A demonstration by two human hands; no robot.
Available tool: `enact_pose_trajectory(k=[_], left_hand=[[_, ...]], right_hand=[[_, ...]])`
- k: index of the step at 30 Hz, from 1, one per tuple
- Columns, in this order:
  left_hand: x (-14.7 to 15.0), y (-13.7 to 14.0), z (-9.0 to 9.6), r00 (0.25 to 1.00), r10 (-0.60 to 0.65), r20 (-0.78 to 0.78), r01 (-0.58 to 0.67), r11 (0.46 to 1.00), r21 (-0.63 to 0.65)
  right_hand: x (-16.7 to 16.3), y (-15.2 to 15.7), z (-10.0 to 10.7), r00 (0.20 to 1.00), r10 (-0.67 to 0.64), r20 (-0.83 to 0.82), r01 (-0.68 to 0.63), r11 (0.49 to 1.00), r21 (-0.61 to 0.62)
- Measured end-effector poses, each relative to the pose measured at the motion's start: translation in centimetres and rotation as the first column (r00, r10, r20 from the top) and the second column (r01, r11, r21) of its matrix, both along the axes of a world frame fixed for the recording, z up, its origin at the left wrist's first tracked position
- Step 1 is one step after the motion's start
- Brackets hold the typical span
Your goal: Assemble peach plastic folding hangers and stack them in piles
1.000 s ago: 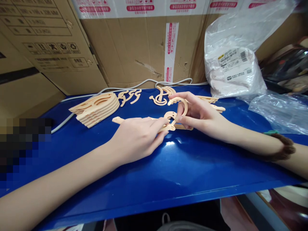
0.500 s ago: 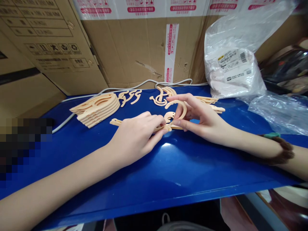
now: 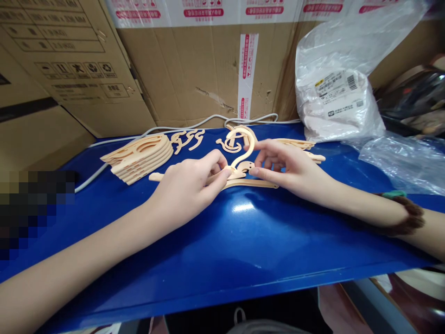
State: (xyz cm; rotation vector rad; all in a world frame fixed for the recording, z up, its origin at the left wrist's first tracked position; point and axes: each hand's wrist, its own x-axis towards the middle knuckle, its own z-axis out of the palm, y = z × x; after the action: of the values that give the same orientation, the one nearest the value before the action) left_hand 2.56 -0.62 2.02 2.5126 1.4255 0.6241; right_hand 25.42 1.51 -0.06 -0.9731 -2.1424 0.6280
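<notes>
Hook (image 3: 244, 158) is rising beside pinched fingers of the left hand (image 3: 187, 181), holding a hanger piece (image 3: 156, 177); the right hand (image 3: 290, 160) is hovering alongside, fingers loosely parted, contact unclear.

Glossy blue tabletop (image 3: 215, 264), light glint (image 3: 243, 207) near middle; brown cardboard boxes (image 3: 187, 65) behind.

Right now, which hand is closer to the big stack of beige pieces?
Left. The left hand is right of the stack, not touching; the right hand is farther right, beyond the left hand.
</notes>
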Motion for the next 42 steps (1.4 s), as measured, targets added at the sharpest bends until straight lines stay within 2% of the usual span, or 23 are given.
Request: enact_pose_trajectory(k=[5,9,12,16,19,21,32,39,42], left_hand=[[-0.2,1.0,0.0,0.967,-0.029,0.255,0.080,0.978,-0.192],[0.0,1.2,0.1,0.942,-0.004,0.336,0.111,0.948,-0.299],[0.1,0.8,0.2,0.938,-0.051,0.344,0.166,0.935,-0.312],[0.2,0.3,-0.1,0.931,-0.176,0.321,0.269,0.923,-0.276],[0.3,0.0,-0.4,0.930,-0.225,0.291,0.300,0.921,-0.247],[0.3,-0.1,-0.7,0.935,-0.229,0.272,0.298,0.921,-0.250],[0.2,-0.1,-0.7,0.931,-0.256,0.260,0.324,0.908,-0.266],[0.1,0.1,-0.9,0.955,-0.270,0.123,0.291,0.934,-0.209],[0.1,0.2,-0.9,0.957,-0.268,0.107,0.285,0.937,-0.202]], right_hand=[[0.0,0.1,0.4,0.965,-0.013,0.261,-0.042,0.978,0.206],[-0.2,-0.2,0.7,0.952,-0.007,0.306,-0.069,0.969,0.239],[-0.3,-0.5,0.9,0.963,-0.017,0.270,-0.029,0.986,0.167],[-0.3,-0.5,1.0,0.992,-0.034,0.123,0.041,0.998,-0.053],[-0.3,-0.4,0.8,1.000,0.005,-0.008,-0.006,0.969,-0.249],[-0.3,-0.3,0.7,0.998,0.018,-0.060,-0.037,0.946,-0.321],[-0.3,-0.4,0.4,0.994,0.029,-0.107,-0.064,0.937,-0.343],[-1.0,-0.6,0.8,0.948,0.095,-0.305,-0.223,0.881,-0.418],[-1.1,-0.7,1.0,0.958,0.107,-0.265,-0.202,0.909,-0.364]])
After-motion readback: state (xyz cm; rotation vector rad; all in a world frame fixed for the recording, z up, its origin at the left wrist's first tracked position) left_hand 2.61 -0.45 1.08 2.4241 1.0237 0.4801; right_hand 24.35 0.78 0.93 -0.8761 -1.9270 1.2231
